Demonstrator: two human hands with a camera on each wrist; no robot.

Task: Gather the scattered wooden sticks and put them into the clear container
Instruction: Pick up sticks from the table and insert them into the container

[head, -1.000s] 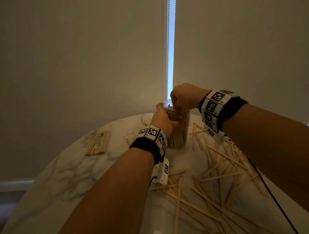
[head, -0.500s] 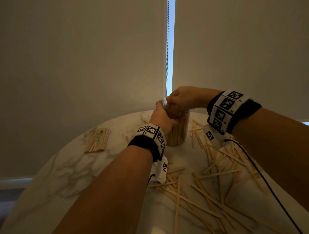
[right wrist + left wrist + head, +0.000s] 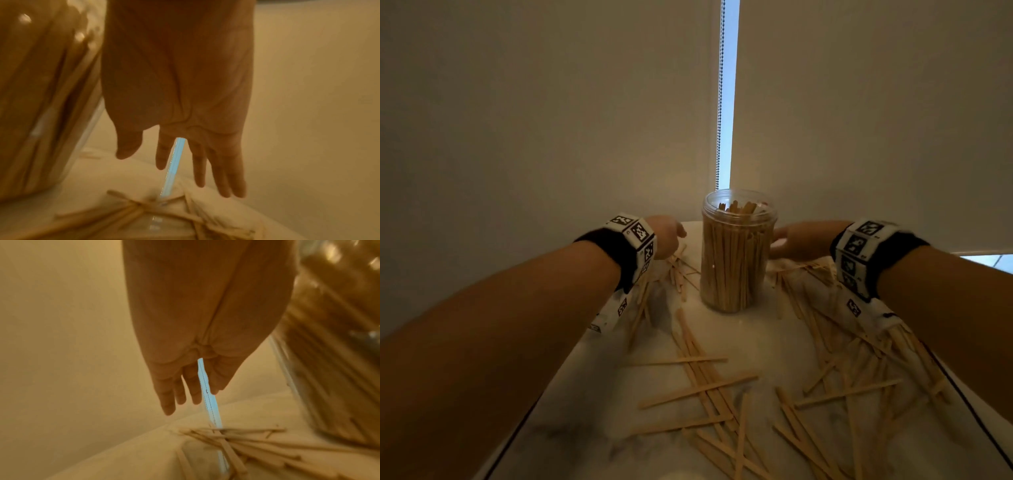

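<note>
**Both hands off the jar, loads of sticks still out on the marble**

So the clear container (image 3: pixel 739 251) is standing upright toward the far side of the marble surface (image 3: pixel 750 339), no lid on it, and it's packed pretty full with wooden sticks standing on end. A few tips poke up near the rim.

The left hand (image 3: pixel 668 235) is just to the left of the container, not touching it. From the left wrist view the fingers (image 3: pixel 180 391) are straight and relaxed, pointing down toward a little heap of sticks (image 3: pixel 242 444) below them, nothing held. The right hand (image 3: pixel 799 240) mirrors it on the other side of the jar, close beside it; I can't tell from the head view whether it brushes the wall. The right wrist view shows the fingers (image 3: pixel 224 175) spread and loose with the thumb out to the side, also empty, hanging over another small pile (image 3: pixel 144 216).

Scattered wooden sticks (image 3: pixel 709 387) are all over the near part of the surface: a crisscrossed bunch in the middle front, a thicker spread on the right under the right forearm, and some behind the left wrist.

Both wrists wear black bands with checkered marker blocks (image 3: pixel 635 236). Behind the surface there's a pale blind with a bead chain (image 3: pixel 719 102) hanging in a bright gap.
</note>
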